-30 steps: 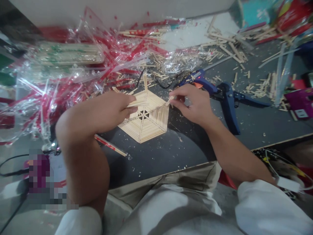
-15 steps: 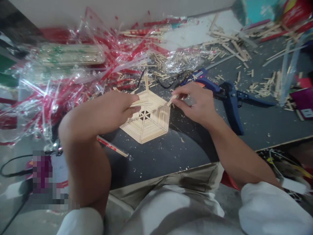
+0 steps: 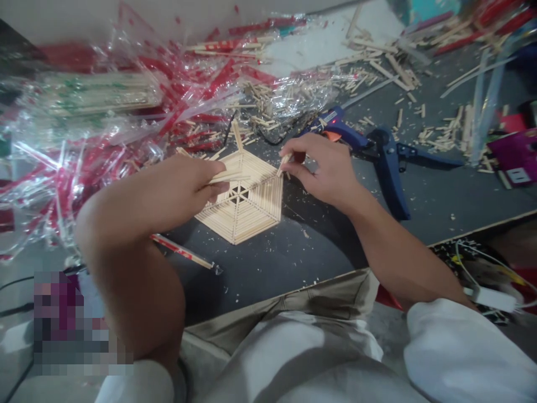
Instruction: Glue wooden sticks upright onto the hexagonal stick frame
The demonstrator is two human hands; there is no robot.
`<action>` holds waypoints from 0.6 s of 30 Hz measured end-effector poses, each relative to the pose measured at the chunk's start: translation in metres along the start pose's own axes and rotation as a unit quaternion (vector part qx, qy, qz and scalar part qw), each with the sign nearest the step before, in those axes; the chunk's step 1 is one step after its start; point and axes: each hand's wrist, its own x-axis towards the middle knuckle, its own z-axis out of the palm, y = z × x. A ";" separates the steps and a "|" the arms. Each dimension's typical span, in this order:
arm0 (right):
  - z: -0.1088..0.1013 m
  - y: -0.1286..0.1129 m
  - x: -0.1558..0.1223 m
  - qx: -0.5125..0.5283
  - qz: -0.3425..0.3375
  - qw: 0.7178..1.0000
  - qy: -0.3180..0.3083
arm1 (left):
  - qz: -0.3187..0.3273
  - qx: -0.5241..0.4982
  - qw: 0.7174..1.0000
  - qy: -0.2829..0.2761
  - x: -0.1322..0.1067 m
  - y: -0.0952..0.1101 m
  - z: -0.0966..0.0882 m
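The stick hexagon [image 3: 262,204] lies on the dark table [image 3: 293,249]. Above its left part, the left hand [image 3: 195,182] grasps thin sticks [image 3: 230,178]; at its upper right corner, the right hand [image 3: 325,170] pinches short wood [image 3: 286,161]. The blue glue gun [image 3: 346,132] lies beyond it, to the right

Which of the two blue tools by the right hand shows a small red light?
The glue gun, lying just beyond the right hand; the plier-like tool, farther right with spread handles, shows none.

We count two hands [image 3: 197,180] [image 3: 326,170] | one stick hexagon [image 3: 260,208] | one glue gun [image 3: 346,133] | one cutter [image 3: 392,165] | stick scraps [image 3: 467,129]: too many
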 end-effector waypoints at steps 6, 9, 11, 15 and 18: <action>-0.006 0.003 0.001 0.019 -0.008 1.000 -0.016 | -0.013 0.001 1.000 0.000 0.000 0.002 -0.001; -0.008 0.002 0.001 0.023 -0.017 0.999 -0.024 | -0.022 0.003 1.000 -0.007 0.001 0.005 0.000; -0.008 0.000 0.001 0.018 -0.014 0.999 -0.030 | -0.013 0.000 1.000 -0.005 0.002 0.004 0.001; -0.008 -0.001 0.001 0.009 -0.005 0.999 -0.041 | 0.007 -0.001 1.000 0.021 0.002 -0.002 0.006; -0.007 0.000 0.001 0.016 -0.008 0.999 -0.036 | 0.023 0.002 0.999 0.027 0.000 -0.005 0.007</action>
